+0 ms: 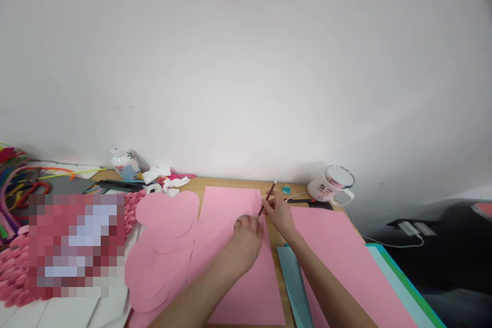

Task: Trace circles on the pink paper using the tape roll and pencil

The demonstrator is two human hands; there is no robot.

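Note:
A sheet of pink paper (234,271) lies upright before me on the wooden table. My left hand (248,236) rests on its upper part, fingers bent over a small round object (243,217) held against the paper; only a curved rim of it shows. In my right hand (280,214) is a dark pencil (268,196) with a pale end, tilted, its lower tip down by the round object's right edge. Left of the sheet lie overlapping pink cut-out rounds (169,230) of paper.
A white mug (325,188) stands at the back right, near a small teal disc (286,190). More pink paper (346,256) lies over coloured sheets on the right. At left are a white bottle (126,164), crumpled tissue (157,173), red-handled scissors (34,193) and a pink braided item (9,271).

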